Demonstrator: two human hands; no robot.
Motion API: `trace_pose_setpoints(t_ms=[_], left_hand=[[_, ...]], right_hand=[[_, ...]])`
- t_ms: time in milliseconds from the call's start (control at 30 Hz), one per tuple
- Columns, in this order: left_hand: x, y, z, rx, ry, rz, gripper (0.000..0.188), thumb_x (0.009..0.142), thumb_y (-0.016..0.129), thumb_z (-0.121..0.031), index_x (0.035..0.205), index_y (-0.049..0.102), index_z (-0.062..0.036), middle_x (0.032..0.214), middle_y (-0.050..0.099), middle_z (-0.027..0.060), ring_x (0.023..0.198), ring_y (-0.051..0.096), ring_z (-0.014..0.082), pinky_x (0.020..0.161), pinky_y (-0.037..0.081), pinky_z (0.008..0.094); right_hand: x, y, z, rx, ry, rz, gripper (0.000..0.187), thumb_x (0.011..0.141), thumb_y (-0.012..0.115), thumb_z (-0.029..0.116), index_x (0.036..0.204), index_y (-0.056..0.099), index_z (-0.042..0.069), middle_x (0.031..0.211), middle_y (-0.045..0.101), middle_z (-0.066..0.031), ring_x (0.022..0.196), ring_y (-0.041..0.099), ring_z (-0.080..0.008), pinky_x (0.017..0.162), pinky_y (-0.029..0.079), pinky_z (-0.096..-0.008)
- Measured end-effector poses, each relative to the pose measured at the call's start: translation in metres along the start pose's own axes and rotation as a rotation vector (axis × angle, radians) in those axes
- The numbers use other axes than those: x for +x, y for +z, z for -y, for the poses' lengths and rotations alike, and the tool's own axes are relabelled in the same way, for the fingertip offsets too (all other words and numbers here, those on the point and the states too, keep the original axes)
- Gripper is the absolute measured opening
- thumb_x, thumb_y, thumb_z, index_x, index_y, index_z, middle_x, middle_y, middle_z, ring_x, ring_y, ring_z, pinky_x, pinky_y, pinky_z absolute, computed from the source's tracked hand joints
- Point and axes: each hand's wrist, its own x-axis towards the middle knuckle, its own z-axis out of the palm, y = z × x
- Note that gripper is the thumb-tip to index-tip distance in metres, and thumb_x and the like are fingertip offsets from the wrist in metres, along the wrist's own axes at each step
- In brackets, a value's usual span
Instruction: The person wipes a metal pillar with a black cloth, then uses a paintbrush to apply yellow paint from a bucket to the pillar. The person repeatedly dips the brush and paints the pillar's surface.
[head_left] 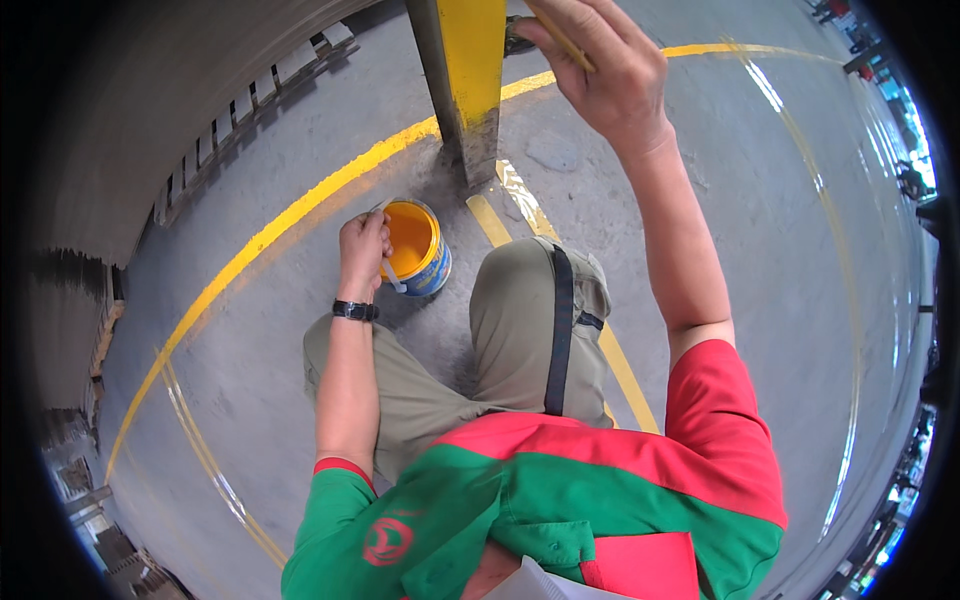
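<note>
My left hand (pixel 364 246) is closed around the pale handle of a small paint bucket (pixel 432 272). The bucket is blue on the outside, with yellow-orange paint inside, and is tilted slightly toward me. My right hand (pixel 622 85) is raised at the top of the view, closed on a paintbrush (pixel 572 50) with a yellowish handle. Most of the brush is hidden by my fingers and cut off by the frame's edge, so I cannot see its bristles clearly. Close to the left of this hand stands a steel post (pixel 474 70), painted yellow on one face and scuffed dark near its foot.
Yellow lines (pixel 300 208) cross the grey concrete floor (pixel 250 400); some carry shiny clear tape (pixel 522 195). Slatted pallets (pixel 240 118) and a large grey stack lie at the left. My bent knees (pixel 515 300) are just below the bucket and post.
</note>
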Motion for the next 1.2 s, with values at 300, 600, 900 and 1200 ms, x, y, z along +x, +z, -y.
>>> trace_pose_setpoints(t_ms=[300,600,900,1200], left_hand=[[-0.001,-0.002,-0.006,-0.033,0.011,-0.006,0.022,0.103,0.057,-0.021,0.093,0.059,-0.0011,0.064,0.045,-0.0039,0.052,0.041,0.006,0.05,0.039,0.0241],[0.001,-0.005,0.0,-0.026,-0.013,-0.005,0.021,0.101,0.056,-0.018,0.09,0.059,0.0002,0.065,0.049,-0.0027,0.051,0.042,0.0065,0.048,0.037,0.0247],[0.006,-0.003,0.002,-0.018,-0.078,-0.005,0.021,0.103,0.056,-0.02,0.092,0.058,-0.0022,0.064,0.046,-0.0038,0.05,0.041,0.0057,0.048,0.038,0.0234],[0.005,-0.001,-0.001,-0.026,-0.074,-0.024,0.022,0.104,0.055,-0.02,0.093,0.058,-0.0007,0.063,0.046,-0.0027,0.049,0.041,0.0072,0.046,0.039,0.0248]], right_hand=[[-0.172,0.06,0.006,-0.064,-0.01,0.632,0.038,0.091,0.071,0.018,0.126,0.062,0.008,0.084,0.059,-0.0071,0.077,0.063,-0.0239,0.068,0.055,-0.0379],[-0.131,0.058,-0.011,0.198,0.338,0.644,0.031,0.094,0.068,0.019,0.125,0.067,0.011,0.101,0.071,-0.0148,0.088,0.069,-0.0348,0.076,0.057,-0.0418],[-0.024,0.017,-0.013,-0.109,-0.101,0.073,0.043,0.086,0.077,0.018,0.127,0.067,0.008,0.094,0.067,-0.0079,0.08,0.067,-0.0232,0.071,0.058,-0.0343],[-0.159,0.05,0.015,0.052,0.209,0.905,0.037,0.094,0.068,0.021,0.129,0.06,0.01,0.087,0.062,-0.0099,0.085,0.068,-0.0267,0.074,0.056,-0.0389]])
